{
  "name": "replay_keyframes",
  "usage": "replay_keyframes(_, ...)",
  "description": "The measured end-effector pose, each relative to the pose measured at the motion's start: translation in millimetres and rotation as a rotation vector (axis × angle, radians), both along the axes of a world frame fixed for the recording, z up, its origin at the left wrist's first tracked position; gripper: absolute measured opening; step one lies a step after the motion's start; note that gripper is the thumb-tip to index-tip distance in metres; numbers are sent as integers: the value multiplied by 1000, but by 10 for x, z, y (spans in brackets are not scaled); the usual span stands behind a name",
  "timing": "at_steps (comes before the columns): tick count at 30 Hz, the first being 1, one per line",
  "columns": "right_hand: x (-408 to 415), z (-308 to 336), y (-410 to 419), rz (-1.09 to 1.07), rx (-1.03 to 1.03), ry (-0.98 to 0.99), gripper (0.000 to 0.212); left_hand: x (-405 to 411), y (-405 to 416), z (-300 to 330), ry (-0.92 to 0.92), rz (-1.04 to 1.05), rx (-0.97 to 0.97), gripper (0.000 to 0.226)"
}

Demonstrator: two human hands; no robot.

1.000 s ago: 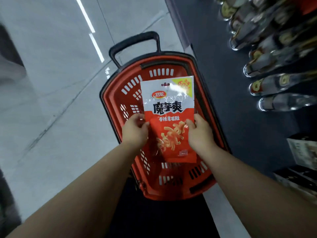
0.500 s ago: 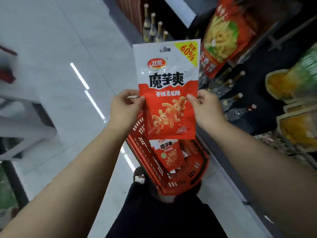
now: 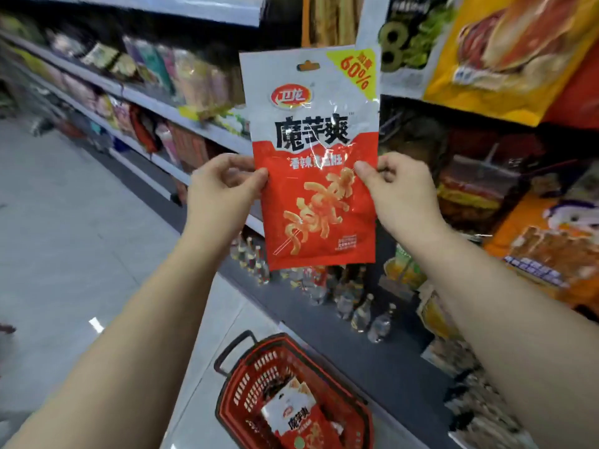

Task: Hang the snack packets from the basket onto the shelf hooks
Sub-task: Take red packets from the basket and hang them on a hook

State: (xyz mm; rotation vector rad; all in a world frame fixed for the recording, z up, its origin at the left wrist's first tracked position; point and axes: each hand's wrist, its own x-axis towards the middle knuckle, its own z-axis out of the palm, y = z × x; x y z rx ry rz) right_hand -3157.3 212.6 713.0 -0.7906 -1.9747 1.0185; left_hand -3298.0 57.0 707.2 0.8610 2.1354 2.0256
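Supermarket shelves (image 3: pixel 136 92) run along the left, stocked with blurred goods. At centre, the left hand (image 3: pixel 223 186) pinches the left edge of a red and white snack packet (image 3: pixel 316 163); the right hand (image 3: pixel 398 189) pinches its right edge. The packet is held up in front of the shelving, upright, long axis vertical, hang hole (image 3: pixel 308 65) at the top, printed face toward the camera. Hanging is under way; next, the hole likely needs lining up with a hook, which I cannot make out. Below, a red basket (image 3: pixel 240 377) on the floor holds more packets.
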Motion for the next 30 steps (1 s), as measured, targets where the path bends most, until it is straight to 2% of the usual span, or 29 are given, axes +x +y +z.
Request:
replay_keyframes(8,952,661,393,-217,113,124,36,687,727,808,118,-192,44,7)
replay_keyframes(14,1849,918,693,-426,134,113,39,1345,1477,1057,116,-400,32,3)
replay_keyframes(18,2282,1034,900,-511,142,120,38,1664,1908,1172,158,-484,38,10)
replay_keyframes(23,2492,1152,1089,-574,121,108,38,1870,2199,1300,178,-520,52,14)
replay_keyframes(26,2447,1212,1206,-569,81,177,39,1869,2305,1358,151,-520,66,9)
replay_keyframes(30,2372,1344,1275,-595,145,193,34,1838,2375,1481,142,-500,107,8)
